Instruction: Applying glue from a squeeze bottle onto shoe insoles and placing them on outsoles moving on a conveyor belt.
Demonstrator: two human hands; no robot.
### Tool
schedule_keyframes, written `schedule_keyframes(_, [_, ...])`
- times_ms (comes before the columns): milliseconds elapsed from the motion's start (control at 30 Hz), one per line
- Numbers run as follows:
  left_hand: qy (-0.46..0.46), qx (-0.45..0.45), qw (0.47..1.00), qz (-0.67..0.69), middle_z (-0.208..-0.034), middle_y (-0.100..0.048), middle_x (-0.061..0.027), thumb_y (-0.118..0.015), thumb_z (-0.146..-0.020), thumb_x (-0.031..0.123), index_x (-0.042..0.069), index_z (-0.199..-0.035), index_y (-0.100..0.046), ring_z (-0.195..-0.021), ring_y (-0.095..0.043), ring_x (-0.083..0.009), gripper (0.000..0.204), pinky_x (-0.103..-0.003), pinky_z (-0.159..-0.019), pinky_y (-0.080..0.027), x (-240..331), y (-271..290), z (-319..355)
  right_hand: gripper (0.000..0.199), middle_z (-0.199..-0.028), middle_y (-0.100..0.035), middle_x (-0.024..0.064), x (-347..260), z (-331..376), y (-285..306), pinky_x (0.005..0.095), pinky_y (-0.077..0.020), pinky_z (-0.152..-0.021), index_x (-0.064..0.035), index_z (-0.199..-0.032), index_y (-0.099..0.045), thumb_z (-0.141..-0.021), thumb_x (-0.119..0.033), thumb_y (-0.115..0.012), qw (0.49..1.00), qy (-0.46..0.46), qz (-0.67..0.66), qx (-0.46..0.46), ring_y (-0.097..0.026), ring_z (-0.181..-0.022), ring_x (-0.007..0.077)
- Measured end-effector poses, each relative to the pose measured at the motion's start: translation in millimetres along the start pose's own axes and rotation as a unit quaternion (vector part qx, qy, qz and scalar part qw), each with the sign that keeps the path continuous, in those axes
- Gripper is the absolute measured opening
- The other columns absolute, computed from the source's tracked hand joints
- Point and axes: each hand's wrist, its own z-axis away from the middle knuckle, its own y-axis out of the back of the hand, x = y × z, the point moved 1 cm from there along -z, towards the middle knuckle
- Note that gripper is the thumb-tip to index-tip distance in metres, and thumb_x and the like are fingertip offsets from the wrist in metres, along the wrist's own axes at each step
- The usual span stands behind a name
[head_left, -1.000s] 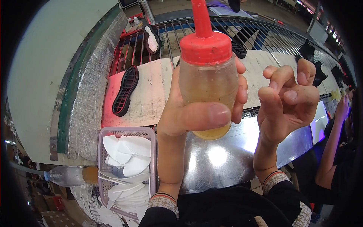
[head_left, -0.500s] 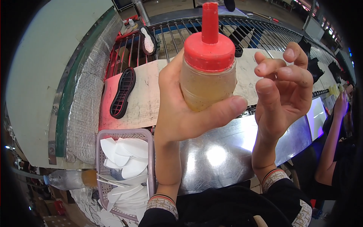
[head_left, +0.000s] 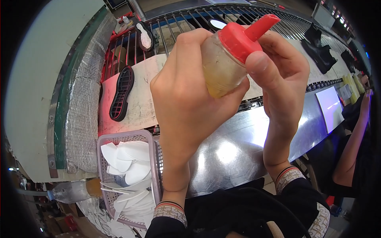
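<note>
Bottle (head_left: 222, 69) gripped in left hand (head_left: 186, 107), right hand (head_left: 283, 75) fingers (head_left: 260, 65) closed on red cap (head_left: 242, 37), cap not off yet.

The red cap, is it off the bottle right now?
No, the red cap sits on the bottle, with the right hand gripping it.

1 squeeze bottle (head_left: 224, 65), 1 basket (head_left: 104, 146), 2 black soles (head_left: 121, 93), 1 plastic bottle (head_left: 69, 191).
</note>
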Motion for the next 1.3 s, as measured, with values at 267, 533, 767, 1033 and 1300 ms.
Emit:
schedule_keyframes(267, [0.077,-0.057,0.995,0.021,-0.074,-0.063,-0.0077,-0.077,-0.061,0.014,0.004,-0.096,-0.057,-0.064,-0.063,-0.0183,0.042,-0.029,-0.059,-0.051,9,-2,6,0.052,-0.097,-0.064,0.0136,6,-2,10,0.0287,-0.0488,-0.082,0.0091,-0.108,-0.06,-0.081,-0.035,-0.069,0.999,0.009,0.036,0.003,-0.062,-0.089,0.0178])
schedule_keyframes(533, [0.119,-0.111,0.975,0.149,-0.077,-0.063,-0.0064,-0.076,-0.062,0.011,0.001,-0.095,-0.057,-0.069,-0.061,-0.0113,0.039,-0.025,-0.062,-0.049,5,-4,4,0.053,-0.097,-0.064,0.0166,3,1,13,0.0305,-0.05,-0.083,0.0109,-0.108,-0.059,-0.08,-0.033,-0.07,1.0,-0.006,0.023,0.011,-0.063,-0.088,0.0194])
schedule_keyframes(767, [0.154,-0.158,0.95,0.221,-0.083,-0.063,-0.0047,-0.076,-0.062,0.009,0.0,-0.1,-0.058,-0.074,-0.06,-0.0099,0.043,-0.024,-0.066,-0.049,7,4,4,0.057,-0.099,-0.063,0.0217,10,0,19,0.0351,-0.0497,-0.085,0.0122,-0.106,-0.059,-0.081,-0.038,-0.068,1.0,-0.003,0.001,-0.025,-0.063,-0.092,0.0254])
schedule_keyframes(1033, [0.308,-0.291,0.824,0.377,-0.079,-0.059,-0.0016,-0.077,-0.057,0.011,0.001,-0.101,-0.058,-0.072,-0.056,-0.0075,0.049,-0.022,-0.063,-0.044,0,18,-4,0.061,-0.1,-0.062,0.0257,18,-2,22,0.0412,-0.0478,-0.088,0.013,-0.102,-0.059,-0.081,-0.043,-0.066,0.997,0.006,0.001,-0.079,-0.061,-0.096,0.0317])
schedule_keyframes(1300, [0.262,-0.425,0.568,0.654,-0.078,-0.058,-0.0081,-0.077,-0.048,0.015,-0.007,-0.101,-0.051,-0.058,-0.057,-0.0123,0.063,-0.024,-0.052,-0.046,-13,7,14,0.043,-0.085,-0.063,0.0178,32,-11,21,0.0373,-0.0505,-0.078,0.0074,-0.091,-0.061,-0.084,-0.035,-0.064,0.961,0.139,-0.158,-0.178,-0.062,-0.083,0.0265])
